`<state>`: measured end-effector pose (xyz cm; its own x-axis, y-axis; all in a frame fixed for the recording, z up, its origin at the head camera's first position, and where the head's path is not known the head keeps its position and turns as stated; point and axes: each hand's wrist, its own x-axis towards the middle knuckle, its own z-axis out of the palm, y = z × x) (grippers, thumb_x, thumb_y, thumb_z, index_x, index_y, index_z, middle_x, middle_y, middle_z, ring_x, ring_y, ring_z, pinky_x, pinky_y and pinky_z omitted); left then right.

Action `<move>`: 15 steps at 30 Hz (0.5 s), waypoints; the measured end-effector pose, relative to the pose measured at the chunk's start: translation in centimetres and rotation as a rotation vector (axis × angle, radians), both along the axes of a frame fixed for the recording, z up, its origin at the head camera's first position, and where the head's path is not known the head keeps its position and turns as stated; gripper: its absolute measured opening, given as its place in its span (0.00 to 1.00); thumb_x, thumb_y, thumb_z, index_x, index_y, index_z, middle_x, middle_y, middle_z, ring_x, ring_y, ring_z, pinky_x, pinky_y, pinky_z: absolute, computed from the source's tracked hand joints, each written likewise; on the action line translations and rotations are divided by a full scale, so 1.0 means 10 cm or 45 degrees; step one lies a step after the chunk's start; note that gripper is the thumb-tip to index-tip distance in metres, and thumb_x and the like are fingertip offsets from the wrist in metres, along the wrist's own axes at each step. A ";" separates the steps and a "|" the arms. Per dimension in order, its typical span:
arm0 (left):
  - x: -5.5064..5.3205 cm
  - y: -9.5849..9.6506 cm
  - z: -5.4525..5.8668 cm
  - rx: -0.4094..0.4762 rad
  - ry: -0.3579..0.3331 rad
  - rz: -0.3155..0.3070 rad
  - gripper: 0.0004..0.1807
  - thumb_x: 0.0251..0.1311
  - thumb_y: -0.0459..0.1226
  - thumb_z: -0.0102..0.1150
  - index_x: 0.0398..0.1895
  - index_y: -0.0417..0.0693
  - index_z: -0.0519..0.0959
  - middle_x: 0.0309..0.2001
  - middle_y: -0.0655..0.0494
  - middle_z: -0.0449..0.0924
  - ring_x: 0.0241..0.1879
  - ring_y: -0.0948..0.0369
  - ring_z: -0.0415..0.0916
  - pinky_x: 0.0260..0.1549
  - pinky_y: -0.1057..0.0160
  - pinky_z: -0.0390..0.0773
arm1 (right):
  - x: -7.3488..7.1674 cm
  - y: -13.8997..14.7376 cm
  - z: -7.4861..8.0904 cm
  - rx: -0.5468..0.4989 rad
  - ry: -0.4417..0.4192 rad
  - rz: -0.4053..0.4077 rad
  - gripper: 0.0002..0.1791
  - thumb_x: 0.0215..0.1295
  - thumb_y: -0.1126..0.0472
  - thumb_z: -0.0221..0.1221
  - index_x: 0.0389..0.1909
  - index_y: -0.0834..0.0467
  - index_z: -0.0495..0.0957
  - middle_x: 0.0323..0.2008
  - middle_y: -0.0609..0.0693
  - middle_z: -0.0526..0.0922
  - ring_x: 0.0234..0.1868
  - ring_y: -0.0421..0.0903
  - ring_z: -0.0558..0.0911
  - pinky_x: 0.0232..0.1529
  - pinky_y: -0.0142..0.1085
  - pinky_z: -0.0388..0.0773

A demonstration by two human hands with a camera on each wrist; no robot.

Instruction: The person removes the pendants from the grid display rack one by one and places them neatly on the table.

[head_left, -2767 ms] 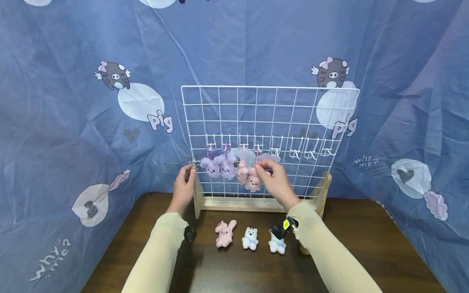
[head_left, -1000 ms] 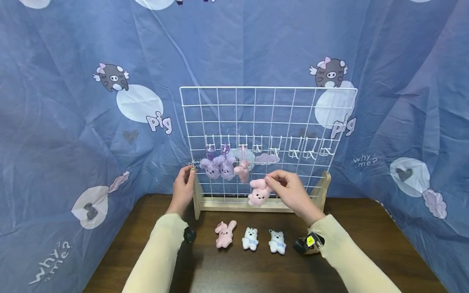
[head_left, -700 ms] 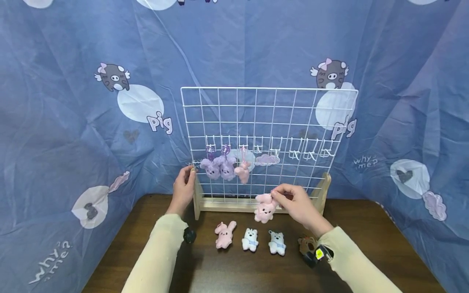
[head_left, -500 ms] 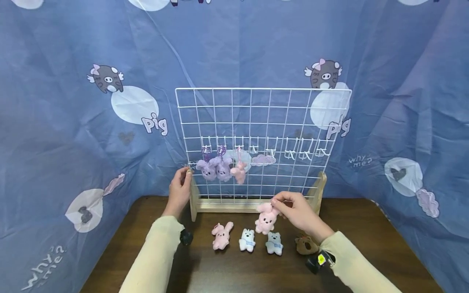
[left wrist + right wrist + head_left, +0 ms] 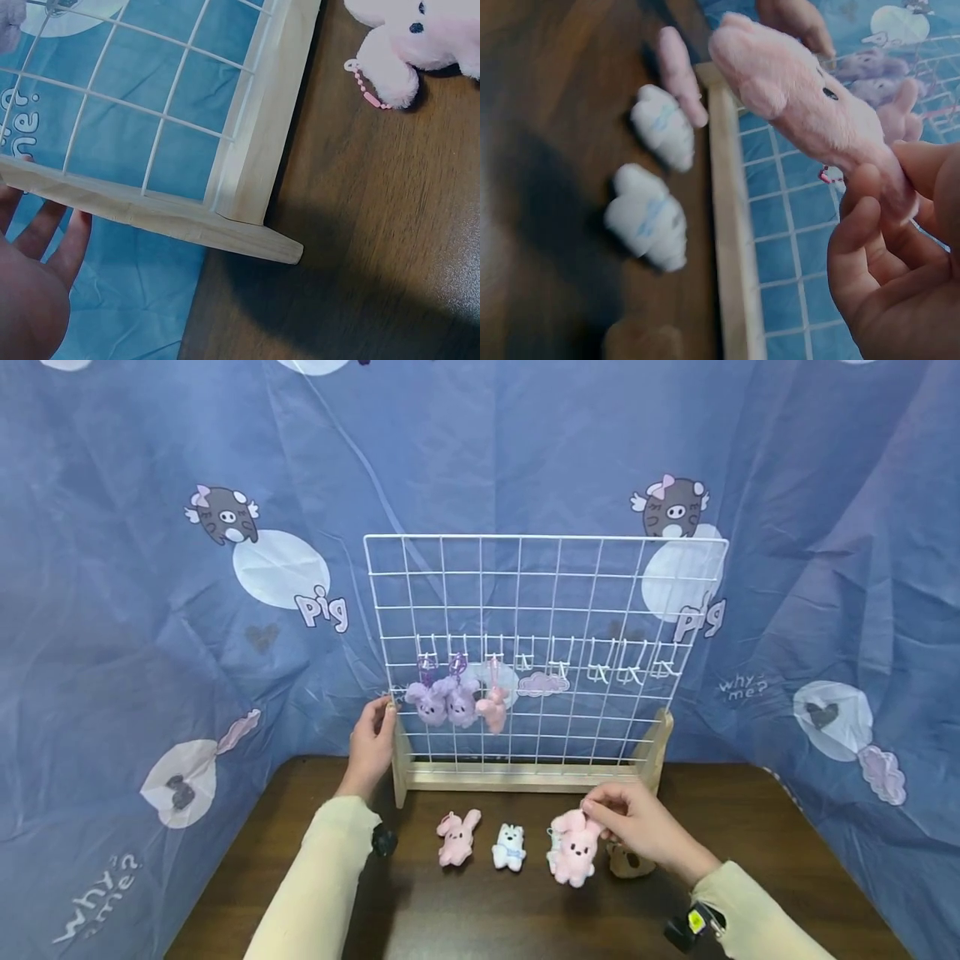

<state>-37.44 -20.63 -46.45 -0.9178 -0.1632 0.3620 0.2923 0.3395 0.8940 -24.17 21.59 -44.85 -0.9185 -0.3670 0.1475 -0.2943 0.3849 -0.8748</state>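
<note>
My right hand (image 5: 641, 822) pinches a pink rabbit plush keychain (image 5: 576, 856) by one ear, low over the table's right half. The plush faces me and overlaps a white bear plush (image 5: 554, 850), hiding most of it. In the right wrist view, thumb and fingers close on the ear of the pink rabbit (image 5: 795, 82). My left hand (image 5: 371, 747) grips the left side of the white wire grid rack (image 5: 538, 610), at its wooden upright (image 5: 150, 214). Two purple plush keychains (image 5: 444, 703) and one pink plush keychain (image 5: 492, 708) hang from hooks on the grid.
Several bare hooks (image 5: 597, 673) line the grid right of the hanging plushes. On the brown table (image 5: 465, 918) lie another pink rabbit plush (image 5: 457, 840), a white bear plush (image 5: 510, 847) and a brown plush (image 5: 628, 862) partly behind my right hand. A blue curtain (image 5: 525, 443) stands behind.
My right hand has taken the pink rabbit off its hook and carried it down, rightward and toward me, over the right-hand white bear. The left hand stays on the rack.
</note>
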 end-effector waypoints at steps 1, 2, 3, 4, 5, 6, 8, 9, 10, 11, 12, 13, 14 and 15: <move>0.00 0.00 0.00 0.001 0.006 0.001 0.22 0.83 0.43 0.48 0.70 0.40 0.72 0.64 0.39 0.81 0.68 0.47 0.74 0.68 0.47 0.71 | 0.01 0.03 -0.03 0.008 0.002 0.010 0.09 0.76 0.60 0.63 0.40 0.62 0.86 0.26 0.48 0.81 0.23 0.38 0.78 0.21 0.31 0.76; 0.00 0.00 0.01 0.002 0.011 0.003 0.22 0.83 0.43 0.48 0.69 0.39 0.72 0.64 0.39 0.81 0.68 0.47 0.74 0.68 0.47 0.71 | 0.03 0.06 -0.06 0.008 -0.005 0.023 0.08 0.76 0.61 0.63 0.40 0.62 0.86 0.26 0.48 0.81 0.23 0.37 0.78 0.22 0.31 0.77; -0.01 0.00 0.02 -0.001 0.013 0.005 0.22 0.83 0.42 0.48 0.69 0.39 0.72 0.64 0.39 0.81 0.68 0.47 0.74 0.68 0.47 0.71 | 0.04 0.09 -0.09 0.013 -0.004 0.034 0.08 0.76 0.61 0.63 0.40 0.62 0.86 0.26 0.47 0.81 0.23 0.37 0.78 0.23 0.31 0.77; -0.01 0.00 0.02 -0.002 0.013 0.007 0.22 0.83 0.42 0.48 0.70 0.39 0.72 0.64 0.39 0.80 0.68 0.47 0.74 0.68 0.47 0.71 | 0.05 0.13 -0.12 0.018 0.002 0.047 0.07 0.76 0.61 0.63 0.40 0.62 0.86 0.26 0.46 0.81 0.23 0.36 0.78 0.23 0.32 0.78; -0.01 -0.01 0.03 -0.005 0.012 0.011 0.22 0.83 0.43 0.48 0.70 0.39 0.72 0.64 0.39 0.80 0.68 0.47 0.75 0.68 0.47 0.71 | 0.07 0.16 -0.15 0.021 0.009 0.065 0.07 0.75 0.62 0.63 0.40 0.61 0.86 0.26 0.46 0.82 0.23 0.35 0.78 0.23 0.33 0.79; -0.01 -0.01 0.03 -0.004 0.011 0.013 0.21 0.83 0.42 0.48 0.70 0.39 0.72 0.64 0.39 0.81 0.68 0.47 0.75 0.67 0.48 0.71 | 0.07 0.19 -0.18 0.020 0.004 0.087 0.07 0.76 0.62 0.63 0.40 0.61 0.86 0.26 0.45 0.81 0.23 0.35 0.78 0.24 0.32 0.79; -0.02 -0.01 0.04 -0.009 0.009 0.017 0.21 0.83 0.43 0.48 0.69 0.39 0.72 0.64 0.39 0.81 0.67 0.48 0.75 0.67 0.48 0.72 | 0.09 0.27 -0.24 0.036 -0.001 0.130 0.07 0.76 0.62 0.62 0.40 0.60 0.86 0.26 0.44 0.81 0.24 0.34 0.78 0.24 0.33 0.80; -0.02 -0.02 0.04 -0.011 0.007 0.017 0.22 0.83 0.43 0.48 0.70 0.40 0.72 0.64 0.39 0.81 0.67 0.48 0.75 0.66 0.48 0.72 | 0.10 0.30 -0.28 0.046 0.001 0.152 0.06 0.76 0.62 0.62 0.40 0.60 0.86 0.26 0.43 0.81 0.24 0.33 0.78 0.24 0.33 0.80; -0.02 -0.02 0.03 -0.010 0.005 0.017 0.21 0.83 0.43 0.48 0.70 0.40 0.72 0.64 0.40 0.81 0.67 0.48 0.76 0.66 0.49 0.72 | 0.11 0.34 -0.31 0.055 -0.007 0.174 0.06 0.76 0.62 0.62 0.40 0.59 0.86 0.26 0.42 0.81 0.24 0.33 0.78 0.24 0.34 0.80; -0.02 -0.02 0.03 -0.011 0.003 0.018 0.21 0.83 0.43 0.48 0.69 0.40 0.72 0.64 0.40 0.81 0.66 0.48 0.76 0.65 0.49 0.72 | 0.13 0.38 -0.35 0.064 -0.029 0.196 0.06 0.76 0.62 0.62 0.41 0.59 0.86 0.26 0.42 0.81 0.25 0.33 0.78 0.24 0.34 0.81; -0.03 -0.02 0.01 -0.016 0.003 0.018 0.21 0.83 0.43 0.48 0.69 0.40 0.72 0.64 0.40 0.81 0.65 0.48 0.76 0.65 0.48 0.73 | 0.15 0.42 -0.38 0.075 -0.049 0.219 0.06 0.76 0.62 0.62 0.40 0.58 0.86 0.26 0.42 0.81 0.25 0.33 0.79 0.24 0.34 0.81; -0.03 -0.02 0.00 -0.023 0.005 0.018 0.21 0.83 0.43 0.48 0.70 0.40 0.72 0.64 0.40 0.81 0.65 0.47 0.77 0.64 0.48 0.73 | 0.17 0.45 -0.41 0.088 -0.054 0.241 0.06 0.76 0.61 0.62 0.40 0.57 0.86 0.25 0.41 0.81 0.25 0.33 0.79 0.24 0.34 0.81; -0.04 -0.01 -0.01 -0.030 0.008 0.020 0.21 0.83 0.43 0.48 0.69 0.41 0.72 0.64 0.40 0.81 0.64 0.47 0.77 0.64 0.47 0.73 | 0.19 0.49 -0.44 0.098 -0.064 0.263 0.06 0.76 0.61 0.62 0.39 0.57 0.86 0.25 0.41 0.81 0.24 0.33 0.79 0.23 0.35 0.80; -0.04 -0.01 -0.02 -0.032 0.013 0.020 0.21 0.83 0.43 0.48 0.69 0.41 0.73 0.63 0.41 0.82 0.63 0.47 0.78 0.63 0.47 0.74 | 0.21 0.52 -0.47 0.094 -0.081 0.287 0.06 0.76 0.62 0.61 0.39 0.57 0.85 0.25 0.41 0.81 0.24 0.33 0.79 0.22 0.35 0.81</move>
<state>-37.84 -20.73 -46.63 -0.9114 -0.1686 0.3755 0.2956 0.3667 0.8821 -22.11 26.79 -49.56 -0.8187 -0.5714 0.0571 -0.3254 0.3796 -0.8660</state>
